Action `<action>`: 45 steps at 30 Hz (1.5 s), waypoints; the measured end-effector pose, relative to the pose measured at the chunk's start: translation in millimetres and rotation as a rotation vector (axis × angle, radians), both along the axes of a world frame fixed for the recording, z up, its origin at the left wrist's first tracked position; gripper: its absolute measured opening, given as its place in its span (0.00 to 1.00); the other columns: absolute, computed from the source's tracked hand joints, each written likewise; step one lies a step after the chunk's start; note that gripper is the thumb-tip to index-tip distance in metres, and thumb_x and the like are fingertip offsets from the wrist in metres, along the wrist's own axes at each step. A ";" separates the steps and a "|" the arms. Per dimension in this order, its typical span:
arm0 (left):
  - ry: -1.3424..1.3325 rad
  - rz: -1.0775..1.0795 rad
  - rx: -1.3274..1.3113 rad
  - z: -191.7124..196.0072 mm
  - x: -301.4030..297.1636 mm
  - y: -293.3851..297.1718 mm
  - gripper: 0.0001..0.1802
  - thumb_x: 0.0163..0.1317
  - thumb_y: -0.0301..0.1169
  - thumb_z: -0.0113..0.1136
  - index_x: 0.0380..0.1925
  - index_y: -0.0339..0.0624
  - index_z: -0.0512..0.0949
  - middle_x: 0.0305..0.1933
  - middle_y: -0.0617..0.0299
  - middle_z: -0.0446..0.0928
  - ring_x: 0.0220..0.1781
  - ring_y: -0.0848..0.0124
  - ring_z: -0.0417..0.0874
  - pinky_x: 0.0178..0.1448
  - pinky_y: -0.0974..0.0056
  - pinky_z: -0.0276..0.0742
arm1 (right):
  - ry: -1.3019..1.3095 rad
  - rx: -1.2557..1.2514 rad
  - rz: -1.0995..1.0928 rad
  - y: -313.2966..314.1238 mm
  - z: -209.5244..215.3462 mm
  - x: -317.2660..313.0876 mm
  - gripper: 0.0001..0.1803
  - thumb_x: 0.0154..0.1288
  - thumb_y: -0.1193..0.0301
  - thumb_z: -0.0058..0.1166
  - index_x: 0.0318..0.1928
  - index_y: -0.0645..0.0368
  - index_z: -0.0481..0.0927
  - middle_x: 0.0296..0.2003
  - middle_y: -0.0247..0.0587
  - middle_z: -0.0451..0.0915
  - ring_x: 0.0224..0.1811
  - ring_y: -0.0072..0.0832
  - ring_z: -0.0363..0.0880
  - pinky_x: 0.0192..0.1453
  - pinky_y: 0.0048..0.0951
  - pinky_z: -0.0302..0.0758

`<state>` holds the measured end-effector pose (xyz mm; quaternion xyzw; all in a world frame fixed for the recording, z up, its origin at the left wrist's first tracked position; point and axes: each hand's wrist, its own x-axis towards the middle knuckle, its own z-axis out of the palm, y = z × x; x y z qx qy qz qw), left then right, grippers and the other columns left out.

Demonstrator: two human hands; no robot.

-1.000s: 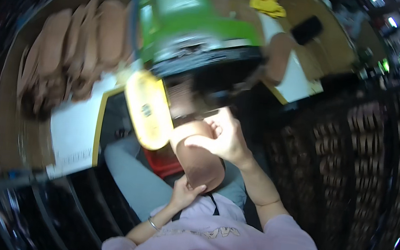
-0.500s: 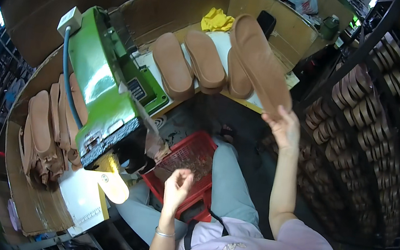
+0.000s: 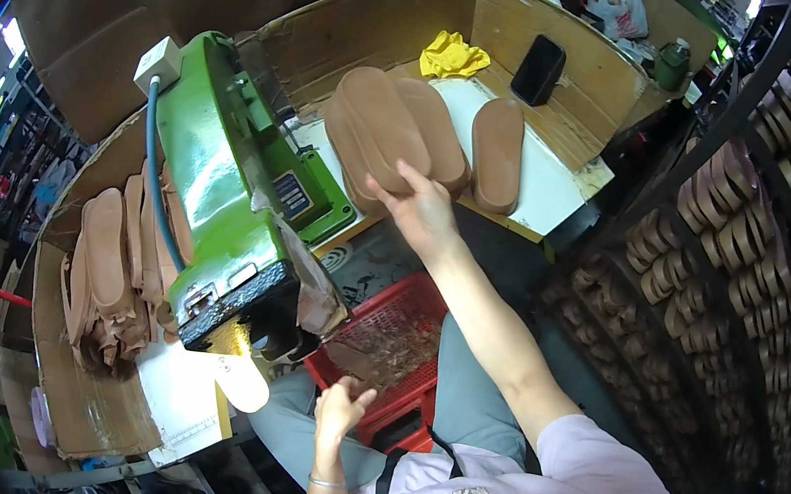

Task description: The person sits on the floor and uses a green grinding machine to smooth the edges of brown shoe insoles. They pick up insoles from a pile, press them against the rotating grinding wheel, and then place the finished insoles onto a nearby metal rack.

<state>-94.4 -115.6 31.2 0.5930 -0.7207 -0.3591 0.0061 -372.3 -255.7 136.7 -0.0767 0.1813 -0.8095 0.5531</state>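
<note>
My right hand (image 3: 425, 216) reaches forward and grips the near end of a thick tan shoe sole (image 3: 382, 120). That sole lies over or just above another tan sole at the left of the white table top; I cannot tell if they touch. A second sole (image 3: 432, 122) is partly covered beside it, and a separate sole (image 3: 496, 155) lies further right. My left hand (image 3: 341, 412) hovers above my lap, next to the red basket (image 3: 419, 370). Its fingers are loosely curled with the thumb apart, and nothing shows in it.
A green machine (image 3: 225, 175) with a blue cable stands left of centre. Tan soles with wrinkled material (image 3: 105, 249) lie at the left inside cardboard walls (image 3: 558, 74). Behind are a yellow cloth (image 3: 454, 56) and a black phone-like object (image 3: 539, 70). A rack of soles (image 3: 714, 259) stands right.
My right hand has swung left with the sole, from the right side of the table to over the left soles. The far-right sole now shows fully. My left hand's thumb has spread.
</note>
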 end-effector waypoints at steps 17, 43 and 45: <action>0.461 0.663 -0.963 63.8 139.9 -213.8 0.26 0.61 0.35 0.62 0.57 0.36 0.69 0.58 0.47 0.68 0.59 0.56 0.71 0.60 0.56 0.70 | 0.728 0.236 -0.536 -36.9 39.5 -146.7 0.19 0.63 0.65 0.62 0.49 0.65 0.77 0.41 0.38 0.80 0.42 0.23 0.78 0.46 0.26 0.75; 1.854 1.379 -0.295 49.4 139.4 -253.7 0.12 0.55 0.26 0.66 0.39 0.44 0.79 0.40 0.64 0.80 0.43 0.69 0.80 0.43 0.59 0.78 | 2.225 0.332 -0.303 -92.4 -5.8 -44.4 0.33 0.57 0.49 0.59 0.50 0.67 0.76 0.45 0.66 0.74 0.49 0.56 0.73 0.53 0.47 0.70; 1.882 1.340 -0.376 48.6 142.0 -230.1 0.09 0.55 0.23 0.64 0.36 0.40 0.77 0.37 0.62 0.79 0.40 0.67 0.80 0.41 0.59 0.80 | 2.268 0.442 -0.179 -91.5 -4.6 -19.7 0.31 0.58 0.51 0.59 0.50 0.67 0.75 0.45 0.62 0.74 0.49 0.55 0.72 0.55 0.46 0.69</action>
